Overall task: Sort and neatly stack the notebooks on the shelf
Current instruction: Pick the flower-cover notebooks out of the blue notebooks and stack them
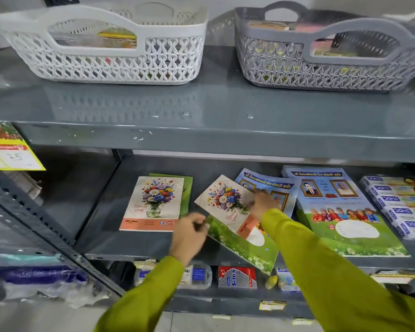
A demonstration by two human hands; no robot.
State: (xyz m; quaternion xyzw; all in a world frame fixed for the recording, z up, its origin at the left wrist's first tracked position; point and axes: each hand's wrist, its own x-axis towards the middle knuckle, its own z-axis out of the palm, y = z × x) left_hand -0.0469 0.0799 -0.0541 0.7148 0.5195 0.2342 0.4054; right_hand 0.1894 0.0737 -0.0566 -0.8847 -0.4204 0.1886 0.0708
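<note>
On the middle shelf (120, 245) a flower-vase notebook (153, 202) lies flat on a green one (187, 188). To its right, a second flower notebook (222, 200) lies tilted on a large blue-and-green notebook (240, 248) that juts over the shelf's front edge. My right hand (261, 203) presses down on the tilted flower notebook, fingers blurred. My left hand (189, 232) pinches the left edge of the jutting blue-and-green notebook. A stack of matching blue-and-green notebooks (340, 212) lies further right.
White boxes (398, 207) are lined up at the shelf's right end. A white basket (115, 44) and a grey basket (321, 51) stand on the upper shelf. Small packets (237, 277) sit on the lower shelf. A yellow-edged price card (7, 154) hangs at left.
</note>
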